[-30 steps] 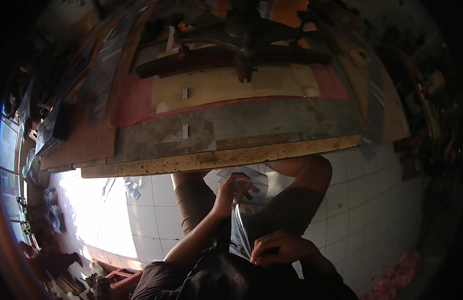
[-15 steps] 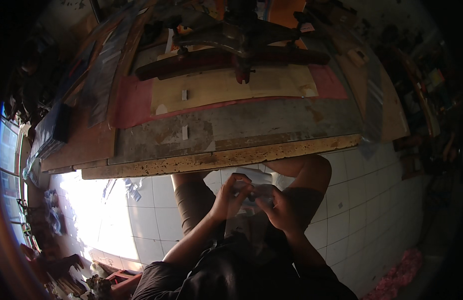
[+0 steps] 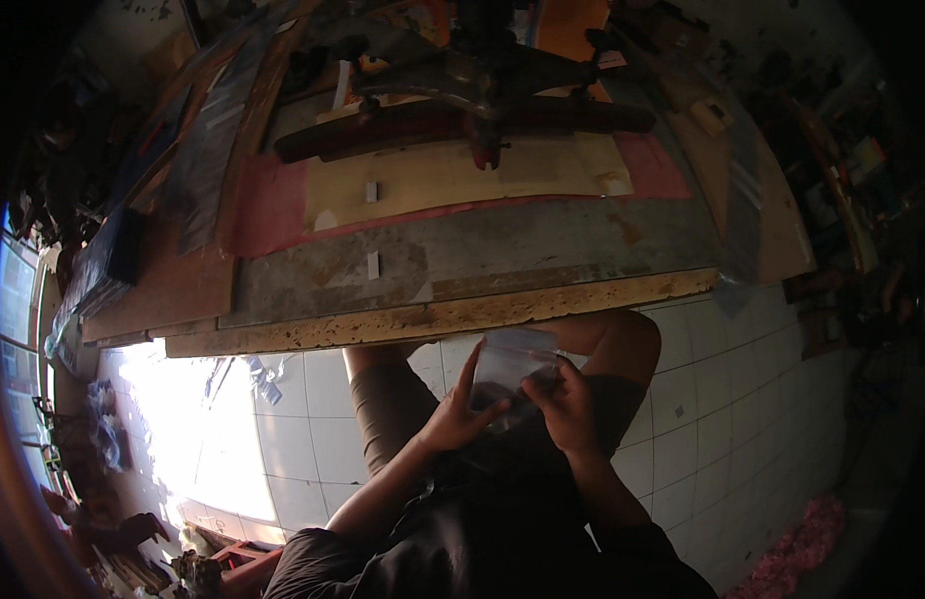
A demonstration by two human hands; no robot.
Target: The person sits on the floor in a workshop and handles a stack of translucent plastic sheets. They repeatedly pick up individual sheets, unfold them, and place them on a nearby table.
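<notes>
Over my lap, just in front of the table edge, both hands hold up a thin see-through piece of plastic (image 3: 506, 361) that looks like a bag. My left hand (image 3: 460, 411) grips its left side, with the fingers stretched up along the edge and the thumb pointing inward. My right hand (image 3: 567, 407) pinches the plastic at its right side. Light shines dully through the upper part, while the lower part looks dark against my clothes. Whether anything lies inside I cannot make out.
A worn worktable (image 3: 462, 240) stands before me, with a pale yellow sheet (image 3: 442, 175) on a pink one (image 3: 268, 205). A dark metal press frame (image 3: 472, 85) hangs above them. Wrapped dark stacks (image 3: 113, 250) sit at the left. Pink scraps (image 3: 802, 534) lie on the tiled floor.
The plastic hung down below my hands before; now it stands up between them, spread flatter. My hands have shifted slightly apart, and my left fingers have straightened.
</notes>
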